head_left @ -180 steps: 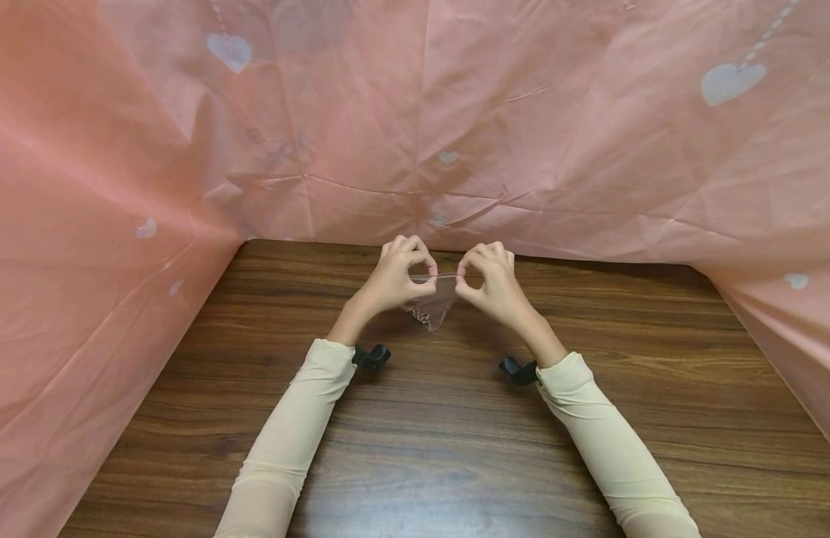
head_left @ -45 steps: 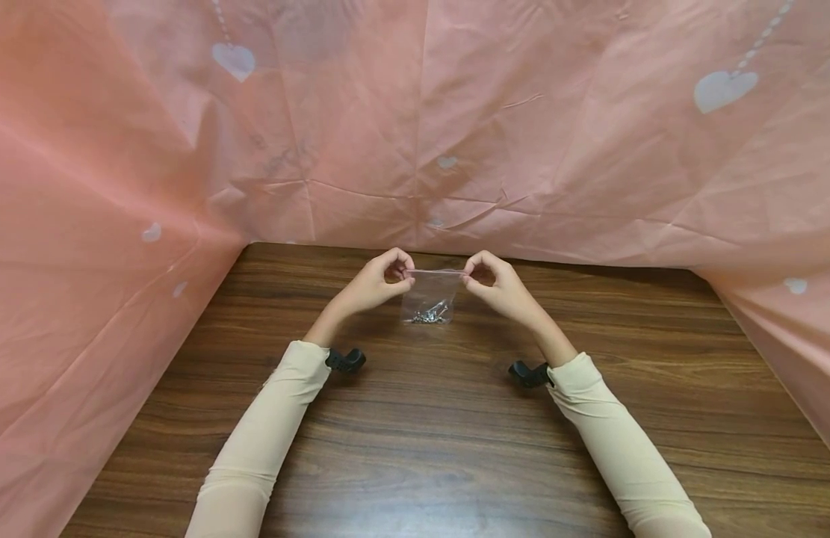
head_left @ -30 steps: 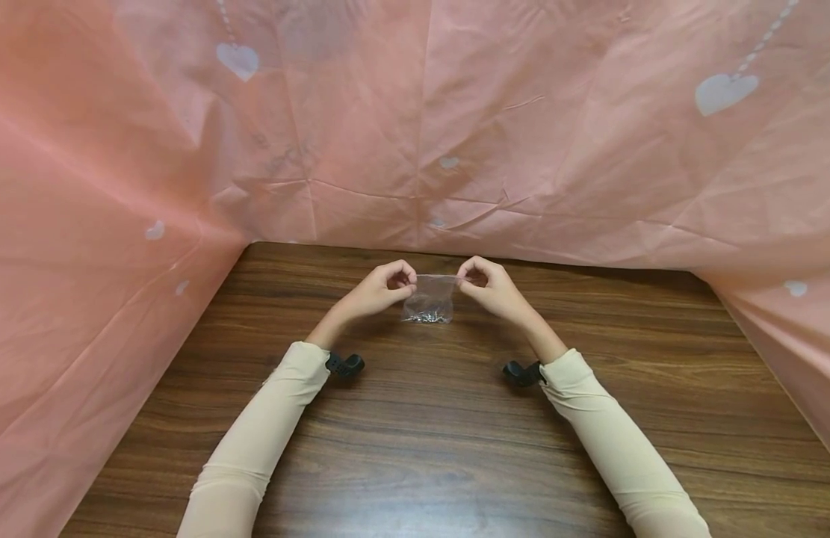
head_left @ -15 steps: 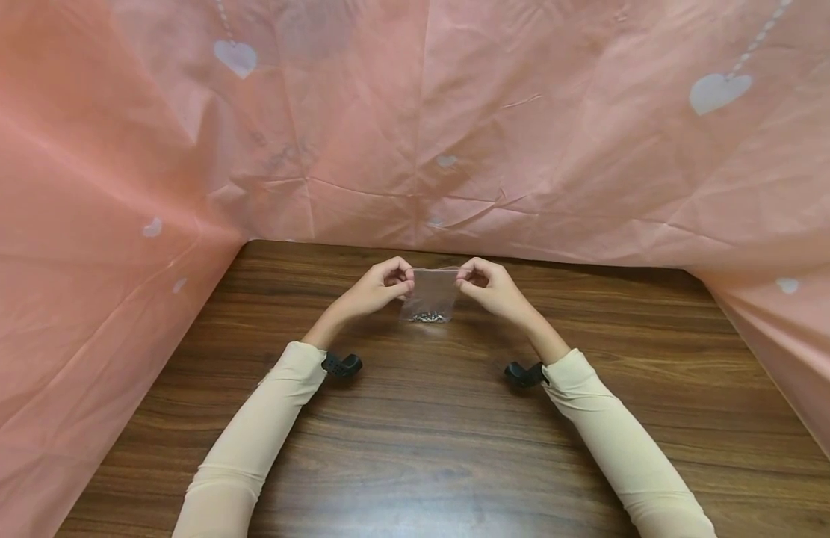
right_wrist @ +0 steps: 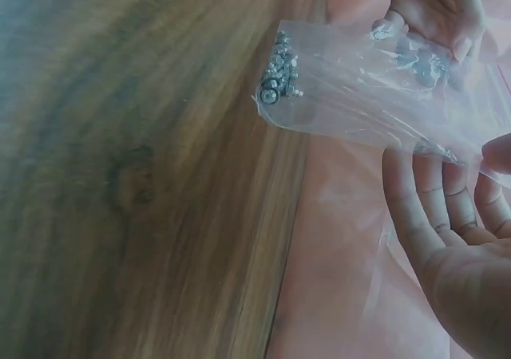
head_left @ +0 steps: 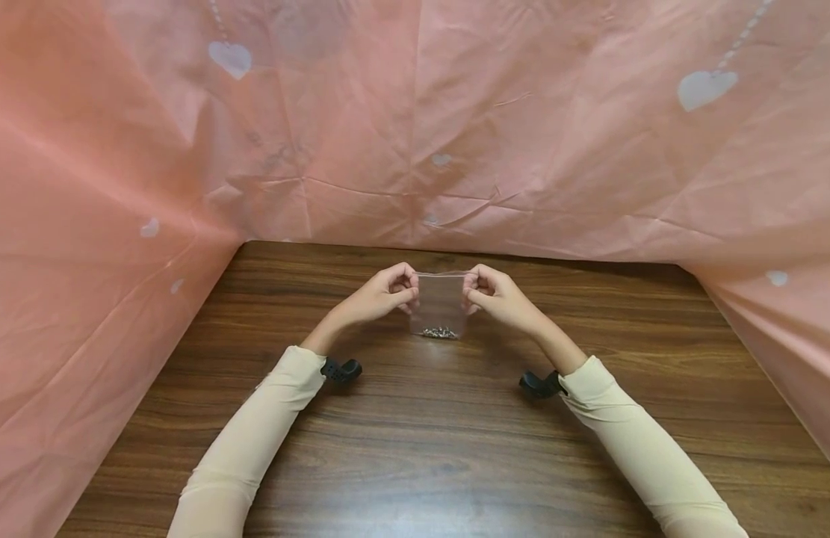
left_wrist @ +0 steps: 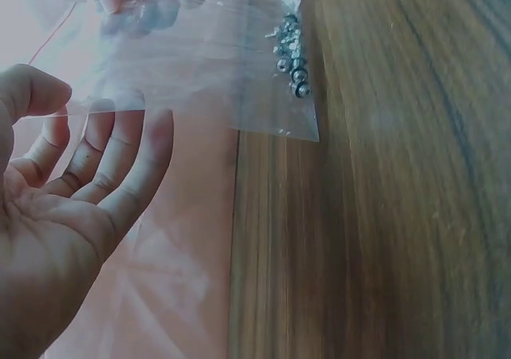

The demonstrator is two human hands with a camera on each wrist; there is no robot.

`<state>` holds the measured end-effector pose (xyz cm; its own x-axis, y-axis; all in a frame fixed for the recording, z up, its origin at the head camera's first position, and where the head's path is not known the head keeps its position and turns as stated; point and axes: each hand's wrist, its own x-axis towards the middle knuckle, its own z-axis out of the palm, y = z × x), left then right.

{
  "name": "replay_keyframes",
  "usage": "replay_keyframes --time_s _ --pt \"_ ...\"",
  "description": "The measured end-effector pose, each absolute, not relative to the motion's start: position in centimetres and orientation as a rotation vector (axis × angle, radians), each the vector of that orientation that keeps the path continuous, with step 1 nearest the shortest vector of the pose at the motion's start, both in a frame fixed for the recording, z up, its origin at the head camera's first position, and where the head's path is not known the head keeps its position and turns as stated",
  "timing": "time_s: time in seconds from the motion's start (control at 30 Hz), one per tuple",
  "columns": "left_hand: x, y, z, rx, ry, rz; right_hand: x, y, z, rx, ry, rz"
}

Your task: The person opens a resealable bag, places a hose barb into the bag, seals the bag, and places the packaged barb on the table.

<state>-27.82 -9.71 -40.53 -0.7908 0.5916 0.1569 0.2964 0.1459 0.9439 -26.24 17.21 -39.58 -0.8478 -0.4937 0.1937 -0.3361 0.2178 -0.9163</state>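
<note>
A clear zip bag (head_left: 440,305) hangs upright between my two hands over the far part of the wooden table. My left hand (head_left: 385,292) pinches its upper left corner between thumb and fingers. At the upper right corner, my right hand (head_left: 498,297) pinches it the same way, so the top edge is stretched nearly straight. Small shiny metal screws (right_wrist: 278,72) lie gathered along the bag's bottom, and the left wrist view shows their round heads (left_wrist: 299,76). Behind the plastic, the other fingers (left_wrist: 128,155) of my left hand spread out against its side.
The dark wood-grain table (head_left: 415,433) ends at a pink sheet (head_left: 361,134) with white hearts, which rises behind it and along both sides. The sheet's lower edge is just beyond my hands. A black wrist mount (head_left: 342,370) sits on each wrist.
Six seconds ago the bag hung slanted with its contents in one low corner; now it hangs square with the screws along the bottom. My hands have moved slightly apart over the last half second.
</note>
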Motion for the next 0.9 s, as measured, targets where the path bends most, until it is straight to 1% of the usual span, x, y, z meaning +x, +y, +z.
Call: replay_keyframes --time_s 0.23,0.4,0.67,0.9 --pt "-26.5 -9.2 -40.6 0.873 2.082 1.667 -24.4 18.0 -39.6 -0.76 2.237 -1.723" --pt "-25.7 -8.9 -40.9 0.837 2.016 1.668 -23.7 18.4 -40.4 -0.746 2.22 -1.722" --pt "-25.7 -8.7 -41.7 0.769 1.983 1.722 -23.8 18.2 -41.6 -0.726 2.202 -1.772" --pt "-26.0 -8.8 -42.0 0.736 1.987 1.729 -23.7 17.9 -42.1 -0.699 2.195 -1.728"
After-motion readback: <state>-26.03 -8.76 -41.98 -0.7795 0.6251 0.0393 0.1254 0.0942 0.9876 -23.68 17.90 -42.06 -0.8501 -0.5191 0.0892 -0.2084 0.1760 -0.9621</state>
